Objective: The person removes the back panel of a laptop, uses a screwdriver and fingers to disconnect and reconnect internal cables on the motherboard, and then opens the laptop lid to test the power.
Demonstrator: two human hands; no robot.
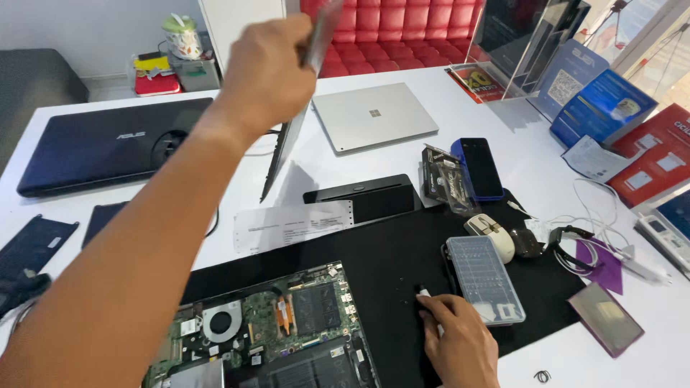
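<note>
My left hand is raised over the table and grips the top of a thin dark laptop cover panel. The panel hangs edge-on, with its lower corner near the white table. Below it, an opened laptop lies on a black mat, showing its circuit board, fan and memory. My right hand rests on the mat to the right of the laptop, fingers closed around a small white-tipped tool. A clear plastic bit case lies just beside that hand.
A dark blue closed laptop lies at the left and a silver one at the back. A printed paper strip, a black phone, a mouse, white cables and blue and red boxes crowd the right.
</note>
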